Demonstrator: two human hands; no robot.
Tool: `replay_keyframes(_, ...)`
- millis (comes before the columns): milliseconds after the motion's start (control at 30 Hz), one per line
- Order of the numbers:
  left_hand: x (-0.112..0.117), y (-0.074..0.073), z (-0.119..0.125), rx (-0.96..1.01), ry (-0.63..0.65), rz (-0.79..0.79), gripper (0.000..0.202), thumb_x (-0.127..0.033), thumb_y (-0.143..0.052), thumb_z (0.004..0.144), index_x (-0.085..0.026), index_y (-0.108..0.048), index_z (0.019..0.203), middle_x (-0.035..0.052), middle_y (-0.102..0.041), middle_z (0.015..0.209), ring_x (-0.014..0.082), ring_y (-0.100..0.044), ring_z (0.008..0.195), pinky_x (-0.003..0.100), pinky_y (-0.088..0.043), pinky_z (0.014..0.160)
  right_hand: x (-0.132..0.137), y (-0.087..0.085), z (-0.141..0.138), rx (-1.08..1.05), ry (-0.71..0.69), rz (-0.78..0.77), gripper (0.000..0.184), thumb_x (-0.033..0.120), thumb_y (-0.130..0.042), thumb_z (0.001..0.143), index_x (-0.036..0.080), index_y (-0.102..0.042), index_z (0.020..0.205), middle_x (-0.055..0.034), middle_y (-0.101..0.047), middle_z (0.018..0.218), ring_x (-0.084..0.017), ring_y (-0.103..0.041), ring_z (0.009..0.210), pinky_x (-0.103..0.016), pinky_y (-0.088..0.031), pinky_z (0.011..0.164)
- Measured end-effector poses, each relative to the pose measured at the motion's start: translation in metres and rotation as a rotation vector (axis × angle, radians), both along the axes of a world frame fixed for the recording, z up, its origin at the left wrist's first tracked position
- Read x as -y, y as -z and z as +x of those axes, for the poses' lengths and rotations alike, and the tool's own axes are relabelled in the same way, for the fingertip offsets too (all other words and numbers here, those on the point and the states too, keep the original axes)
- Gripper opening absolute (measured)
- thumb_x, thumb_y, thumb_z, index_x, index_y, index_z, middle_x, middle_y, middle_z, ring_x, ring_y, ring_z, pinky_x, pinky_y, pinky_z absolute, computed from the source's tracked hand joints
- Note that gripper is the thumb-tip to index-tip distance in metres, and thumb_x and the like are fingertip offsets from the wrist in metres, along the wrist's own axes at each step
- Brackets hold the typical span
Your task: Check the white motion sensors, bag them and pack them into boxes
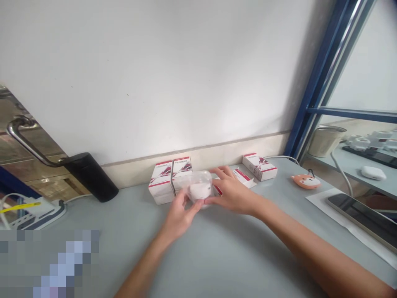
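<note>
A white rounded object in a clear plastic bag [200, 190] is held up between my two hands, above the grey table. My left hand [182, 213] pinches its lower left side between thumb and fingers. On the right side, my right hand [231, 190] grips the same bag, thumb low and fingers over the top edge. What the white object is cannot be made out. Just behind the bag stand two white boxes with red print [161, 182], side by side. Partly hidden by my right hand, a white and red carton with a raised flap [245, 178] lies on the table.
Another white and red box [260, 167] stands farther right, near an orange animal-shaped case [306, 181]. A dark-screened phone [362, 217] rests on white paper. At left are a black cylinder [91, 178] and a power strip [40, 213]. A wall and blue frame [310, 95] bound the table.
</note>
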State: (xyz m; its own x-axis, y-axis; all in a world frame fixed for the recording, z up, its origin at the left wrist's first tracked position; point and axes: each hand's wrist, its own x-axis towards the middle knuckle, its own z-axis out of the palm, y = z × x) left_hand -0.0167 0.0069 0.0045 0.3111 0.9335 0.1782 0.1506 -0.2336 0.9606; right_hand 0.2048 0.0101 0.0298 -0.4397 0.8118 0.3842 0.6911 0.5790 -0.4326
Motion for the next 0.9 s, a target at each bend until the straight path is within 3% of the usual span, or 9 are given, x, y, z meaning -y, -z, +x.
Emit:
replay_keyframes(133,-0.007,0.008,-0.008,-0.307,0.064,0.042,0.043,-0.044,-0.076,0.087,-0.023,-0.069,0.124,0.0109,-0.075,0.126,0.0365,-0.066,0.120,0.048,-0.050,0.103,-0.003,0.003,0.005,0.098,-0.003,-0.028,0.040,0.054,-0.080,0.086,0.020,-0.074,0.106,-0.0157,-0.052,0.150,-0.040,-0.035,0.144,-0.059,-0.040,0.116)
replay_keyframes(233,-0.004,0.002,-0.010,-0.341,0.069,0.059,0.044,-0.040,-0.077,0.087,-0.024,-0.067,0.127,0.0109,-0.074,0.128,0.0363,-0.066,0.120,0.049,-0.051,0.103,-0.005,0.003,0.006,0.041,-0.019,-0.082,0.045,0.061,-0.080,0.084,0.022,-0.074,0.104,-0.0149,-0.055,0.144,-0.040,-0.035,0.143,-0.056,-0.044,0.113)
replay_keyframes(333,0.001,-0.007,-0.007,-0.141,0.073,0.030,0.056,-0.039,-0.076,0.089,-0.027,-0.058,0.141,0.0108,-0.065,0.144,0.0341,-0.062,0.132,0.046,-0.049,0.109,-0.005,0.003,0.002,0.059,-0.002,-0.097,0.036,0.056,-0.076,0.089,0.021,-0.076,0.096,-0.0157,-0.059,0.135,-0.040,-0.036,0.142,-0.056,-0.042,0.114)
replay_keyframes(400,0.001,-0.009,-0.005,-0.005,0.068,0.006,0.059,-0.041,-0.075,0.090,-0.027,-0.056,0.145,0.0108,-0.061,0.150,0.0329,-0.059,0.136,0.044,-0.048,0.111,-0.004,0.006,-0.002,0.106,0.014,-0.077,0.033,0.050,-0.077,0.090,0.021,-0.077,0.107,-0.0165,-0.059,0.138,-0.042,-0.032,0.146,-0.057,-0.037,0.118)
replay_keyframes(500,-0.004,0.000,-0.001,-0.003,0.087,-0.015,0.055,-0.044,-0.078,0.088,-0.024,-0.062,0.137,0.0124,-0.067,0.143,0.0338,-0.062,0.134,0.044,-0.049,0.109,-0.003,0.014,-0.008,0.168,0.017,-0.046,0.051,0.042,-0.084,0.084,0.019,-0.072,0.128,-0.0176,-0.057,0.146,-0.043,-0.026,0.152,-0.057,-0.029,0.123)
replay_keyframes(667,-0.009,0.011,-0.002,-0.076,0.078,-0.056,0.051,-0.045,-0.085,0.082,-0.021,-0.070,0.124,0.0132,-0.076,0.124,0.0364,-0.070,0.117,0.045,-0.054,0.097,-0.002,0.022,-0.012,0.203,-0.004,-0.016,0.054,0.039,-0.084,0.083,0.017,-0.070,0.131,-0.0180,-0.061,0.143,-0.042,-0.029,0.151,-0.056,-0.026,0.125)
replay_keyframes(767,-0.007,0.002,-0.003,0.032,0.010,-0.082,0.052,-0.046,-0.088,0.077,-0.018,-0.073,0.118,0.0136,-0.078,0.119,0.0367,-0.071,0.115,0.044,-0.054,0.096,-0.002,0.017,-0.010,0.180,-0.007,0.007,0.044,0.039,-0.084,0.085,0.017,-0.075,0.121,-0.0175,-0.062,0.141,-0.043,-0.029,0.151,-0.058,-0.027,0.124)
replay_keyframes(833,-0.005,-0.007,-0.003,0.216,-0.062,-0.126,0.050,-0.048,-0.086,0.080,-0.017,-0.074,0.118,0.0138,-0.077,0.122,0.0355,-0.069,0.119,0.043,-0.053,0.098,-0.001,0.008,-0.007,0.124,-0.026,0.026,0.021,0.036,-0.079,0.090,0.019,-0.078,0.102,-0.0141,-0.065,0.137,-0.042,-0.032,0.150,-0.058,-0.031,0.121)
replay_keyframes(900,-0.003,-0.016,-0.002,0.435,-0.118,-0.176,0.047,-0.047,-0.083,0.083,-0.017,-0.074,0.119,0.0130,-0.075,0.128,0.0336,-0.066,0.125,0.042,-0.052,0.102,0.001,-0.004,-0.004,0.019,-0.061,0.055,0.014,0.032,-0.071,0.097,0.021,-0.075,0.090,-0.0100,-0.071,0.125,-0.038,-0.042,0.144,-0.054,-0.038,0.116)
